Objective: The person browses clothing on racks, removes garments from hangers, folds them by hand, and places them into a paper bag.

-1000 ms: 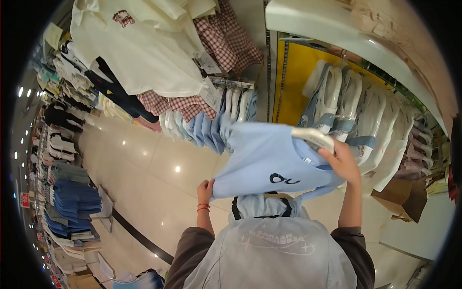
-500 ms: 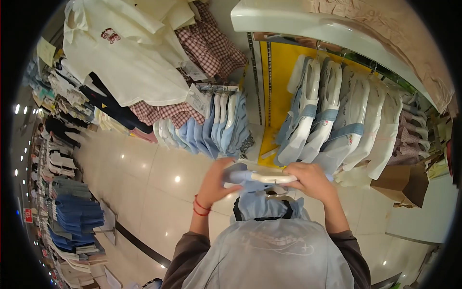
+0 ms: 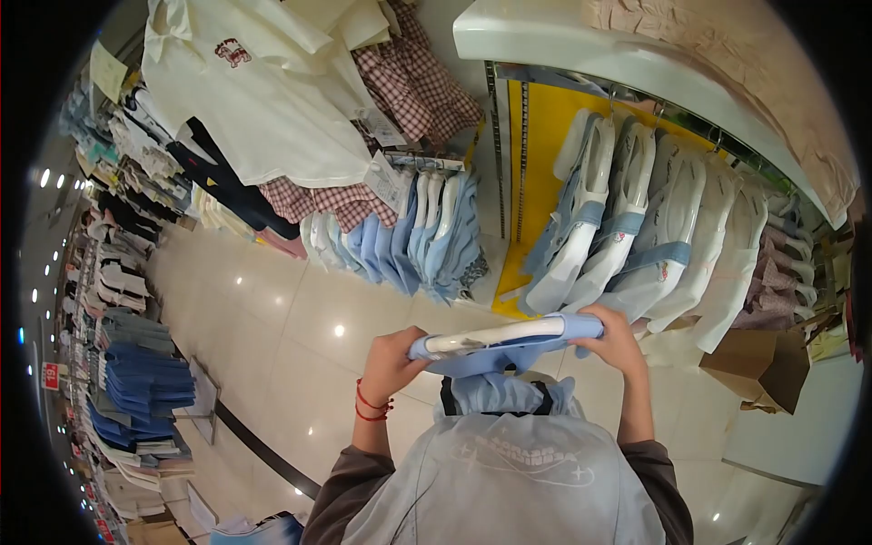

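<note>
A light blue garment [image 3: 481, 363] hangs on a white hanger [image 3: 500, 334] held level in front of my chest. My left hand [image 3: 392, 363], with red cords on its wrist, is closed on the garment's left shoulder end. At the opposite shoulder, my right hand [image 3: 614, 340] pinches the blue fabric over the hanger's end. The lower part of the garment drops toward my body, and I cannot make out where it ends against the pale grey top I wear.
Ahead to the right, white and blue garments [image 3: 668, 236] hang from a rail before a yellow panel [image 3: 540, 100]. A cream shirt [image 3: 263, 91] hangs at upper left, above blue clothes [image 3: 391, 245]. An open cardboard box [image 3: 758, 368] stands at right; denim stacks [image 3: 145, 372] lie left.
My hands have moved apart to the two ends of the hanger. The blue fabric now covers both shoulder ends, where the right end was bare white before. The view has shifted slightly.
</note>
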A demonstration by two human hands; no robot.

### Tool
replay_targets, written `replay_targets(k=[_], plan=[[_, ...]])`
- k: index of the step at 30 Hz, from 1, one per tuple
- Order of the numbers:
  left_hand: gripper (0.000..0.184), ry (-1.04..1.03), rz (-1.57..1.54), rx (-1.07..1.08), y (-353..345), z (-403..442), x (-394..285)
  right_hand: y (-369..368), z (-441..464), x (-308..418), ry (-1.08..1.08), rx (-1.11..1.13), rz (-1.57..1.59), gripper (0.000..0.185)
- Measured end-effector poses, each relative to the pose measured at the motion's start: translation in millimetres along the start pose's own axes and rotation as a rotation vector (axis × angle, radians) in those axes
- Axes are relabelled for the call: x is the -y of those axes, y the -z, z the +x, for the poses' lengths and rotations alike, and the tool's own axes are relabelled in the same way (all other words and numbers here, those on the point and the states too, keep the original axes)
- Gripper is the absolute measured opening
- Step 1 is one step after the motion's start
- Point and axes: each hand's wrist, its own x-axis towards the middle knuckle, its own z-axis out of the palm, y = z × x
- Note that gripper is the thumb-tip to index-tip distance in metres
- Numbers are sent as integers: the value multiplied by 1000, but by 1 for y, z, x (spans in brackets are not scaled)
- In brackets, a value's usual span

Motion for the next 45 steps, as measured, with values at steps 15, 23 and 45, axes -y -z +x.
replay_targets(k=[15, 23, 45], plan=[[39, 147, 103, 36, -5, 2, -5, -20, 12, 15, 170, -60, 38, 30], [43, 22, 165, 89, -27, 6, -10, -51, 35, 33, 499, -74, -179, 15], [57, 154, 35, 122, -35, 28, 11, 3, 60, 74, 308, -626, -22, 31]])
